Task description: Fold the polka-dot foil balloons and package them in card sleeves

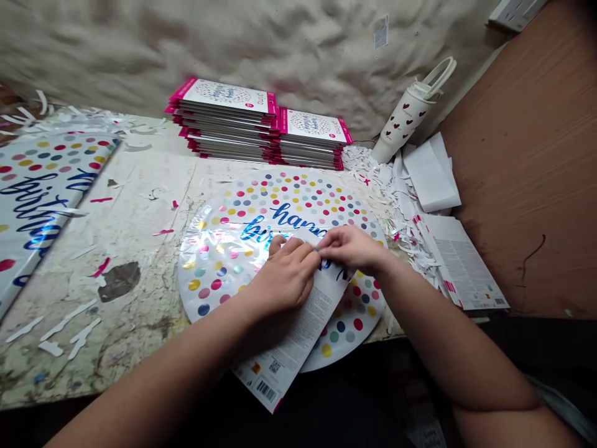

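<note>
A round white balloon-like sheet (252,199) with coloured dots and blue lettering lies flat in front of me. Across its lower part rests a printed white card (298,336), tilted, its barcode end past the table's front edge. My left hand (286,277) lies over the card, fingers bent and pressed on it. At the card's upper edge my right hand (347,249) is closed in a pinch, its fingertips meeting those of my left hand. What the right fingers pinch is too small to make out.
Two stacks of pink-edged packs (226,96) stand at the back. Right of them are a white tumbler (403,121), paper shreds (373,165) and more printed cards (464,261). Another dotted sheet (41,205) lies left, near paper strips (69,320).
</note>
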{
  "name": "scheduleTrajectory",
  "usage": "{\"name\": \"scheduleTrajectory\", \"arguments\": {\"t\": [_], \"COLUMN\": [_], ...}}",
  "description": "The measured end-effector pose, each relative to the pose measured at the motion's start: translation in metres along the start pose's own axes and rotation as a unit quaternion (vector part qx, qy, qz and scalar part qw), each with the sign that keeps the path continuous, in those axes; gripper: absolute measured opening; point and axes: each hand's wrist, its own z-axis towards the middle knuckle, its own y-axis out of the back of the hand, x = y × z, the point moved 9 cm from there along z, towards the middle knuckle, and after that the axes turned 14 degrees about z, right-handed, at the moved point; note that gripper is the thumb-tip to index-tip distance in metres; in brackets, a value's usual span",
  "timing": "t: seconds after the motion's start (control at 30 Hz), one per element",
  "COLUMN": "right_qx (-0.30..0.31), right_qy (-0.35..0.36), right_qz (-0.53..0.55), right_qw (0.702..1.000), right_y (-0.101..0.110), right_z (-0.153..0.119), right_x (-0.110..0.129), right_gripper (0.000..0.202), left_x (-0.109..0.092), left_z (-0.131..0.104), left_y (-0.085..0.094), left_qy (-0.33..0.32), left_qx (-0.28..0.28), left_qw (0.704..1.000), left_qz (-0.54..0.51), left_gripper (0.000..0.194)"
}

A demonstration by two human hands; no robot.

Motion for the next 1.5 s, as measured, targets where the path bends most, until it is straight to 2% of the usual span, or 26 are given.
{"name": "scheduleTrajectory", "arguments": {"t": [0.07,0.1,0.17,0.2,0.23,0.27,0.3,0.37,0.43,0.5,0.53,0.6,0.7,0.77,0.8,0.87,0.93,0.97,1.03,1.1,1.17,1.23,1.3,1.43,1.5], "right_qx": [0.099,0.103,0.003,-0.055,-0.086,-0.082,-0.053,-0.010,-0.028,-0.039,-0.036,-0.031,-0.039,-0.060,-0.075,-0.102,-0.137,-0.175,-0.241,-0.226,-0.150,-0.119,-0.132,-0.155,-0.161], "right_qy": [-0.002,0.026,0.127,0.172,0.203,0.216,0.215,0.217,0.248,0.269,0.266,0.249,0.249,0.293,0.316,0.328,0.290,0.276,0.301,0.359,0.392,0.399,0.402,0.389,0.376], "right_qz": [-0.081,-0.111,-0.115,-0.085,-0.039,0.015,0.071,0.162,0.207,0.210,0.204,0.195,0.208,0.214,0.203,0.148,0.048,-0.013,-0.139,-0.248,-0.316,-0.342,-0.352,-0.394,-0.391], "right_qw": [0.992,0.988,0.985,0.980,0.975,0.973,0.973,0.963,0.946,0.939,0.941,0.948,0.945,0.930,0.924,0.927,0.946,0.945,0.912,0.871,0.851,0.842,0.835,0.818,0.825], "right_y": [-0.017,-0.017,0.001,0.010,0.014,0.011,0.003,-0.014,-0.017,-0.019,-0.021,-0.025,-0.025,-0.017,-0.012,-0.002,0.006,0.011,0.010,-0.016,-0.052,-0.076,-0.086,-0.086,-0.079], "right_z": [-0.007,-0.011,-0.023,-0.032,-0.041,-0.047,-0.050,-0.055,-0.061,-0.064,-0.064,-0.064,-0.065,-0.069,-0.070,-0.066,-0.056,-0.053,-0.058,-0.065,-0.070,-0.075,-0.078,-0.075,-0.072], "right_x": [0.002,0.008,0.030,0.038,0.041,0.040,0.036,0.032,0.035,0.040,0.042,0.043,0.048,0.058,0.064,0.072,0.070,0.068,0.070,0.069,0.059,0.049,0.045,0.043,0.042], "right_gripper": [0.005,0.007,0.016,0.030,0.043,0.050,0.050,0.036,0.024,0.023,0.023,0.025,0.037,0.038,0.033,0.021,0.030,0.034,0.029,0.019,0.019,0.021,0.019,0.020,0.021], "left_x": [0.000,0.002,0.010,0.015,0.020,0.023,0.027,0.037,0.055,0.068,0.067,0.059,0.054,0.055,0.057,0.057,0.050,0.047,0.044,0.042,0.036,0.027,0.020,0.014,0.011], "left_z": [-0.001,-0.002,-0.003,-0.004,-0.006,-0.008,-0.011,-0.022,-0.039,-0.048,-0.047,-0.043,-0.046,-0.051,-0.054,-0.059,-0.063,-0.066,-0.077,-0.086,-0.091,-0.091,-0.089,-0.083,-0.083], "left_y": [0.000,0.001,0.012,0.022,0.034,0.048,0.063,0.093,0.108,0.096,0.083,0.062,0.047,0.044,0.042,0.036,0.021,0.011,-0.011,-0.028,-0.038,-0.042,-0.041,-0.032,-0.033], "left_qy": [-0.009,-0.007,0.026,0.051,0.075,0.095,0.115,0.183,0.281,0.332,0.324,0.289,0.278,0.296,0.306,0.318,0.320,0.330,0.372,0.416,0.429,0.426,0.420,0.408,0.399], "left_qx": [0.006,0.009,-0.006,-0.024,-0.048,-0.078,-0.113,-0.188,-0.232,-0.200,-0.166,-0.111,-0.098,-0.099,-0.095,-0.056,0.021,0.055,0.089,0.085,0.081,0.092,0.103,0.101,0.113], "left_qw": [1.000,1.000,0.999,0.998,0.996,0.992,0.987,0.965,0.930,0.901,0.884,0.834,0.753,0.717,0.709,0.706,0.703,0.696,0.672,0.652,0.647,0.651,0.657,0.672,0.671], "left_qz": [0.001,0.004,0.018,0.023,0.026,0.027,0.026,0.016,-0.044,-0.197,-0.293,-0.457,-0.588,-0.623,-0.629,-0.630,-0.635,-0.635,-0.634,-0.628,-0.625,-0.621,-0.617,-0.610,-0.615], "left_gripper": [0.021,0.021,0.019,0.019,0.017,0.016,0.014,0.015,0.033,0.058,0.067,0.072,0.058,0.043,0.036,0.025,0.022,0.023,0.024,0.025,0.025,0.028,0.032,0.039,0.040]}}
